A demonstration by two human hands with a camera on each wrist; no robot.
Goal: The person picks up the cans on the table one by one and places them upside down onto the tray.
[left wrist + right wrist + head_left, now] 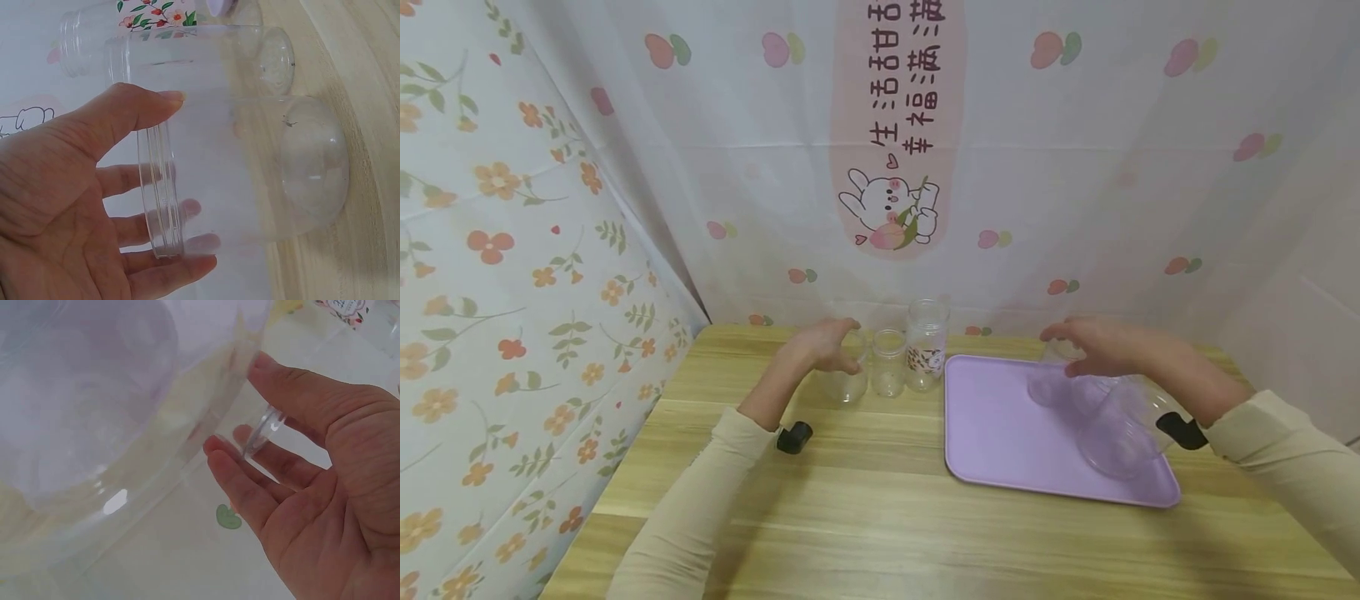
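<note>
At the back left, my left hand (831, 346) grips a clear jar (847, 385) by its neck from above. The left wrist view shows the thumb on one side of that ridged neck and the fingers round the other, with the jar's base on the wood. Over the lilac tray (992, 433), my right hand (1101, 346) holds a smaller clear jar (1043, 387) near its top. In the right wrist view its rim (265, 431) shows between thumb and fingers, its body mostly hidden behind a large clear vessel (112, 500).
Beside the left jar stand a plain clear jar (889, 375) and a taller clear one with a printed label (925, 360). The large rounded vessel sits on the tray's right part, under my right wrist. A patterned curtain (760, 167) closes off the wooden table's (850, 525) back.
</note>
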